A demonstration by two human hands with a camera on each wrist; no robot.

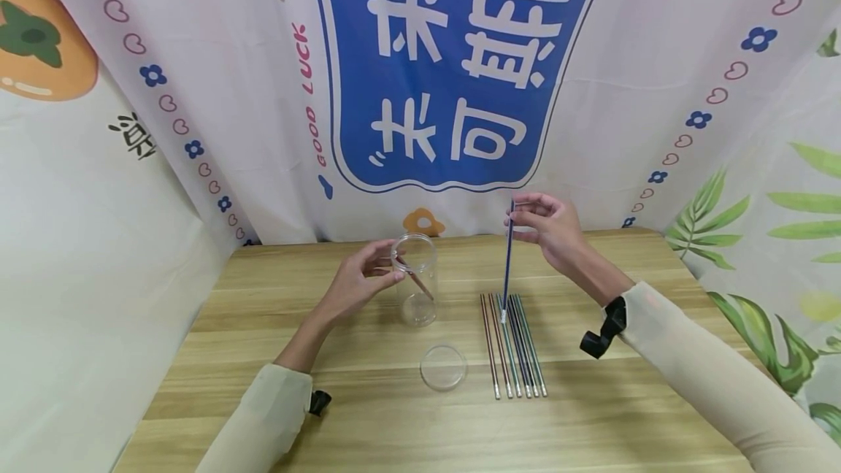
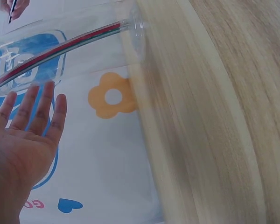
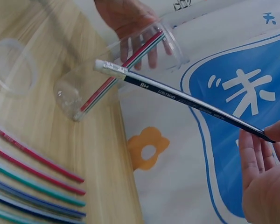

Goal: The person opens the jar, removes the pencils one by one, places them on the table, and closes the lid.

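Note:
A clear plastic jar stands upright on the table, with a red pencil and a green pencil leaning inside. My left hand is at the jar's left side, thumb in front and fairly straight fingers along its wall. Up to the right of the jar, my right hand pinches a dark blue pencil near its top end, the white eraser pointing down. Below that eraser lies a row of several red, green and blue pencils, erasers toward me.
A round clear lid lies on the wooden table in front of the jar, left of the pencil row. Behind the table's far edge hangs a printed cloth. Black straps circle both wrists.

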